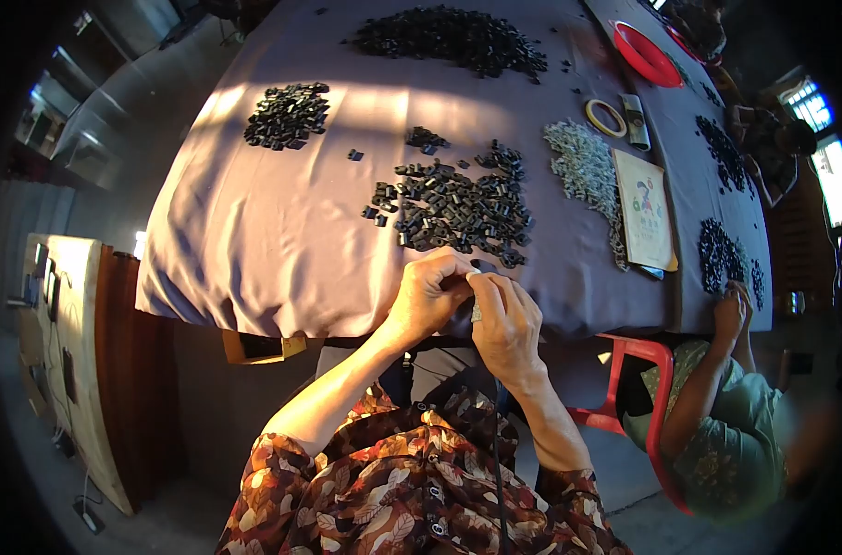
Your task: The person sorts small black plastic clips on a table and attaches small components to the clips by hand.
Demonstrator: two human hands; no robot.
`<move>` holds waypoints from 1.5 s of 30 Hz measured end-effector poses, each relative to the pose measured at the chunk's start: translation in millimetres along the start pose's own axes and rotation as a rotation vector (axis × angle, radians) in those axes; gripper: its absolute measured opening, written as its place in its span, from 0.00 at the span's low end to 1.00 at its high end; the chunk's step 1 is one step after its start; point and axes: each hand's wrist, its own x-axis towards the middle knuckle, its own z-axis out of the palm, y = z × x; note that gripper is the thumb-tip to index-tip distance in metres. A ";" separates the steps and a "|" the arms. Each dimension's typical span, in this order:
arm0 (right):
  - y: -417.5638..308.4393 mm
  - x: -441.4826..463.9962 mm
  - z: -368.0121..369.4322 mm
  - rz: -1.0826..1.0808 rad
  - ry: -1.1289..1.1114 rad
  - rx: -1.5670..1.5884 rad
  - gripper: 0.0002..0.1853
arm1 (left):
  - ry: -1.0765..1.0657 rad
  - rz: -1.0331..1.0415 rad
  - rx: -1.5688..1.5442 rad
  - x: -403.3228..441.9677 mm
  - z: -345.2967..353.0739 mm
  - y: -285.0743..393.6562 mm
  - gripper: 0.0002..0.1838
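Meeting just this side of the black pile [463,208], left hand [428,294] and right hand [511,326] clamp fingers on a small pale piece [474,271] — likely light, stiff; best pinched by its edges.

Bright colours at my margins

On my feed, a red basin [645,55] sits far right; nearer, a yellow ring [590,115] lies above an illustrated booklet [643,211]. A person in green [726,444] occupies a red chair [645,349].
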 end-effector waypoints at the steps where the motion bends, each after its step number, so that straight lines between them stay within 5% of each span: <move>1: -3.6 0.1 -0.5 0.002 -0.010 -0.032 0.14 | -0.005 -0.002 -0.010 -0.4 -1.0 -0.6 0.08; 7: -24.2 -1.7 -0.9 0.012 -0.048 -0.042 0.19 | 0.065 -0.009 -0.085 -0.7 -3.5 -4.0 0.05; 11: -3.4 5.5 -10.6 0.088 -0.042 0.235 0.16 | 0.049 -0.332 -0.420 0.1 -5.0 5.3 0.06; 25: 167.0 41.5 1.0 0.356 -0.008 -0.008 0.06 | 0.049 -0.228 -0.278 -1.0 -5.8 3.1 0.07; 45: 173.3 46.7 2.6 0.378 -0.204 0.139 0.06 | -0.001 -0.272 -0.299 -0.1 -7.8 -0.7 0.08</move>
